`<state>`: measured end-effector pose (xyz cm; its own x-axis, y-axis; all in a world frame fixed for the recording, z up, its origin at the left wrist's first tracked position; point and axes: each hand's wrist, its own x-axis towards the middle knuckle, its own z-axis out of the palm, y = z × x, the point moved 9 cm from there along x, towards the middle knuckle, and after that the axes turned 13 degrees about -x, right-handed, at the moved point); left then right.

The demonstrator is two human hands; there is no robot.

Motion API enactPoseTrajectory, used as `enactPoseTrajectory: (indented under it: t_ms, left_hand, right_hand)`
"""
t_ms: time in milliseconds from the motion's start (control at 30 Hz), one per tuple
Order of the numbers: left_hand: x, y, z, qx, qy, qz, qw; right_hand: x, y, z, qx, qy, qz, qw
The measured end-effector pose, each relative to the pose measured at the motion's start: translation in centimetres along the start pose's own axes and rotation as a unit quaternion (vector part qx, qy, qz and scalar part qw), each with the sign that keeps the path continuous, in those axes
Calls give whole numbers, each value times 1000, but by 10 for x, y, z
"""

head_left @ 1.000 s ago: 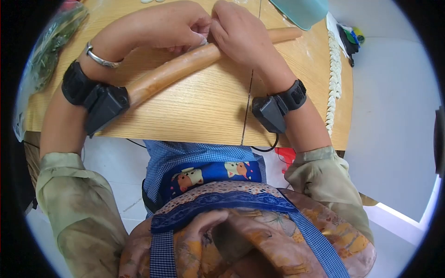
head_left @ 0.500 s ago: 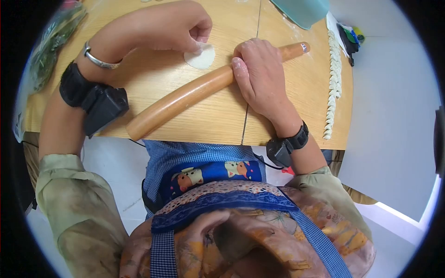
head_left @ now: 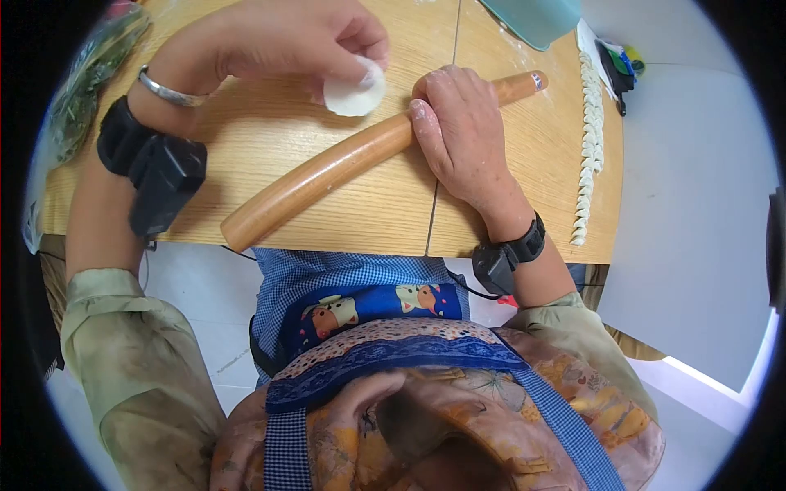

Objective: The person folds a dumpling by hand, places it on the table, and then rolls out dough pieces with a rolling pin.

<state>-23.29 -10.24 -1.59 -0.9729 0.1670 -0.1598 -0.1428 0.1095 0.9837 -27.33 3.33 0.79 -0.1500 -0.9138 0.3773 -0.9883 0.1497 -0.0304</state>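
My left hand point(head_left: 315, 41), near the top of the head view, pinches a thin, round dough wrapper point(head_left: 352, 96) between thumb and fingers. It looks a little blurred by motion. My right hand point(head_left: 463, 131) is wrapped over the upper part of a wooden rolling pin point(head_left: 319, 173), which lies slantwise on the table with its near end pointing down and left. White flour marks the right thumb and knuckles. The wrapper is just above and left of the pin, apart from it.
A long row of small overlapping dough pieces point(head_left: 586, 155) runs along the right side of the wooden table point(head_left: 516, 188). Part of a teal bowl point(head_left: 536, 20) shows at the top. On the left lies a plastic bag of green leaves point(head_left: 78, 102).
My left hand has lifted slightly up, and the wrapper has shifted a bit up and right with it. My right hand and the rolling pin have hardly moved.
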Motion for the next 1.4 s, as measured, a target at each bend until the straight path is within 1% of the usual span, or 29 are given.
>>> enactPoseTrajectory:
  t_ms: [33, 67, 133, 167, 233, 300, 367, 500, 600, 667, 767, 833, 900, 967, 1033, 1067, 1167, 1233, 1267, 1333, 1367, 1400]
  left_hand:
    - [0, -3, -3, 57, 2, -1, 998]
    - [2, -7, -4, 56, 2, -1, 998]
    - [4, -8, -3, 174, 0, -13, 985]
    - [4, -8, -2, 174, 0, -13, 985]
    - [3, -3, -2, 148, 8, 25, 989]
    - [1, -2, -4, 138, 17, 38, 990]
    - [1, -2, -7, 132, 28, 51, 990]
    - [3, -2, -12, 151, 38, 75, 985]
    - [0, -3, -16, 150, 54, 79, 984]
    - [0, -5, -20, 142, 68, 76, 985]
    - [5, -11, -25, 167, 74, 66, 981]
    - [5, -13, -26, 138, 58, 76, 986]
    - [6, -16, -26, 135, 53, 69, 987]
    - [6, -13, -25, 133, 48, 64, 988]
    - [4, -12, -23, 167, 53, 25, 984]
    - [4, -10, -22, 167, 53, 25, 984]
    - [5, -12, -19, 199, 36, 30, 979]
    - [3, -4, -16, 222, 53, 70, 971]
    - [4, -3, -15, 223, 51, 72, 971]
    - [2, -4, -16, 184, 67, 34, 980]
    - [-1, -2, -14, 184, 69, 33, 980]
    - [-4, 2, -12, 227, 81, 28, 970]
  right_hand:
    - [0, 0, 0, -2, -2, 0, 1000]
    - [0, 0, 1, -5, -5, -1, 1000]
    - [0, 1, 1, -4, -7, 0, 1000]
    - [0, 1, 2, -3, -8, 0, 1000]
    - [0, 0, 2, -5, -8, 2, 1000]
    - [4, 0, 3, -6, -8, 3, 1000]
    - [14, -1, 3, -24, 7, -24, 999]
    - [47, 5, 18, -17, 22, -55, 998]
    - [69, 9, 29, -9, 14, -46, 999]
    - [80, 17, 41, -2, -11, -8, 1000]
    - [89, 15, 41, 14, -35, -1, 999]
    - [83, 16, 41, 7, -29, 12, 999]
    - [73, 15, 38, 3, -21, 20, 1000]
    - [51, 8, 23, 2, 12, -19, 1000]
    - [30, 1, 10, -12, 10, -19, 1000]
    - [20, -2, 5, -25, 8, -18, 999]
    - [6, -3, 1, -8, 4, -15, 1000]
    - [2, -2, 1, -6, -5, -2, 1000]
    - [2, -1, 3, -10, -7, 2, 1000]
    - [3, -1, 3, -13, -9, 3, 1000]
    - [3, -2, 3, -13, -10, 4, 1000]
    - [4, -2, 3, -14, -11, 4, 1000]
